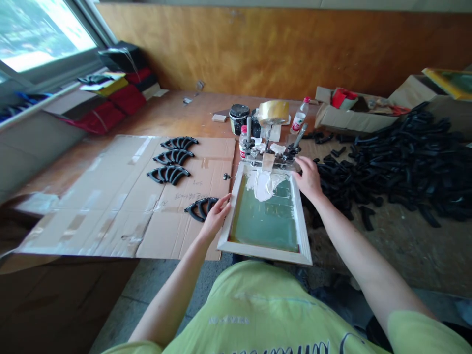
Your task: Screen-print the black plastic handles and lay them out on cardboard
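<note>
A wooden-framed screen (307, 246) with green mesh is held in a metal clamp (280, 158) at its far end. White paste (262, 186) lies on the upper mesh, around a flat scraper (268, 162). My left hand (217, 215) is at the frame's left edge, fingers extended, beside a curved black part (199, 210). At the upper right corner of the frame is my right hand (309, 178), its fingers apart and touching or close to the corner; nothing is seen held in it.
Curved black parts (173, 157) lie in rows on flattened cardboard (121, 196) at left. A large heap of black parts (398, 157) fills the right. Behind stand a paint tub (239, 118), a bottle (299, 117), tape (273, 112) and an open box (342, 120).
</note>
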Demonstrator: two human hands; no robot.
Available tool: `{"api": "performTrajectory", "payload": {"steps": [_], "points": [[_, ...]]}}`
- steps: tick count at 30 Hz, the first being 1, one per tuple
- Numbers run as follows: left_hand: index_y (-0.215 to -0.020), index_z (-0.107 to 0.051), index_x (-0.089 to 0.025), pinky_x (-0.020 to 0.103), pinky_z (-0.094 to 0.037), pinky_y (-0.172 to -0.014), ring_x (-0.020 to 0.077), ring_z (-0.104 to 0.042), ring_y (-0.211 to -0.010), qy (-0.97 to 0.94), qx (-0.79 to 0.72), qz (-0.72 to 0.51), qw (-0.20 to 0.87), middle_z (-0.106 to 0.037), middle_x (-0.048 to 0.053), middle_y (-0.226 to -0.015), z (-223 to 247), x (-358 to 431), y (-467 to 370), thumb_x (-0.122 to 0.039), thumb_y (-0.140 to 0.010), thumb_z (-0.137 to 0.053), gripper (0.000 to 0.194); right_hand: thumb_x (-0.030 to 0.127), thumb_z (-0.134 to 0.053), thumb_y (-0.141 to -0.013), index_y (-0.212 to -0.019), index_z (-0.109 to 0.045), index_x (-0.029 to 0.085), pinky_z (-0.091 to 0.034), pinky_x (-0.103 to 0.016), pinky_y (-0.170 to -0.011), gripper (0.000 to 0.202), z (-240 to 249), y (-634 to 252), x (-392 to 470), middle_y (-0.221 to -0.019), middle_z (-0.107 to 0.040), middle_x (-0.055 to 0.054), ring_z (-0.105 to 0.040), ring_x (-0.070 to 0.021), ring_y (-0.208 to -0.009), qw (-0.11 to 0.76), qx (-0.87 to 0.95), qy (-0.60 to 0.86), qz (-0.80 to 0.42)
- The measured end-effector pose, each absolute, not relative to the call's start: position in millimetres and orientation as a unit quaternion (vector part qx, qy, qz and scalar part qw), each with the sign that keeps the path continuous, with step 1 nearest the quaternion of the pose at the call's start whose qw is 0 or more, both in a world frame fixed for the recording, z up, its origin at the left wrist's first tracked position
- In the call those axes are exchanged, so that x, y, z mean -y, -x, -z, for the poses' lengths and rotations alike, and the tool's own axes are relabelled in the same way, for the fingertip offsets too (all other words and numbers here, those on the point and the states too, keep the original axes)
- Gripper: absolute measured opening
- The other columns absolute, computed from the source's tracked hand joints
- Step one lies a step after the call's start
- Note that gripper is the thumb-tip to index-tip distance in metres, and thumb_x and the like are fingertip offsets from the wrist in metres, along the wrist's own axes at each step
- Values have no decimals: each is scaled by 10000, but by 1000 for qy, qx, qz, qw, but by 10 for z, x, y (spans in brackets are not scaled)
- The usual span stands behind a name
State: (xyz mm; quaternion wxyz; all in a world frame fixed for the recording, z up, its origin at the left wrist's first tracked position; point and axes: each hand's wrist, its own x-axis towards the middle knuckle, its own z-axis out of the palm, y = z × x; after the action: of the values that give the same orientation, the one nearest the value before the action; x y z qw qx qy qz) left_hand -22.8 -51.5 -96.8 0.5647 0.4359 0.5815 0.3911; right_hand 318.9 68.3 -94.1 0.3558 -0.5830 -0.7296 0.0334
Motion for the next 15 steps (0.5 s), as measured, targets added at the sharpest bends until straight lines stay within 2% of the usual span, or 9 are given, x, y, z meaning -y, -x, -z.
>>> {"api": "performTrajectory", "payload": {"steps": [3,7,9,15], "points": [[-1445,-408,-209,246,-473,-595,169,-616,-692,-442,-613,-374,538,-678,29,-816,1336,519,220,-519,-789,-616,754,229,-623,-812,-1259,-539,146,-386,-468,-1025,462,818,-2713,-959,-1262,-515,-153,-467,-308,-1192,306,802,513,-10],[-1429,-436,-232,268,-493,-650,188,-638,-764,-467,-631,-349,513,-688,40,-871,1539,468,235,-537,-820,-571,695,164,-595,-825,-981,-616,156,-455,-354,-843,157,873,-2311,-994,-947,-631,-121,-555,-256,-947,162,830,532,-35],[-1418,-451,-238,271,-497,-664,190,-641,-780,-468,-633,-341,514,-691,40,-892,1564,462,256,-552,-819,-567,686,149,-566,-832,-911,-613,162,-447,-330,-794,93,940,-2306,-835,-899,-637,-108,-562,-239,-882,127,839,527,-42],[-1397,-480,-238,269,-505,-678,189,-644,-792,-457,-630,-355,518,-695,39,-908,1578,485,267,-558,-803,-587,683,38,-496,-774,-887,-626,169,-412,-304,-782,216,919,-2587,-315,-894,-638,-79,-555,-225,-909,110,925,353,-90]]}}
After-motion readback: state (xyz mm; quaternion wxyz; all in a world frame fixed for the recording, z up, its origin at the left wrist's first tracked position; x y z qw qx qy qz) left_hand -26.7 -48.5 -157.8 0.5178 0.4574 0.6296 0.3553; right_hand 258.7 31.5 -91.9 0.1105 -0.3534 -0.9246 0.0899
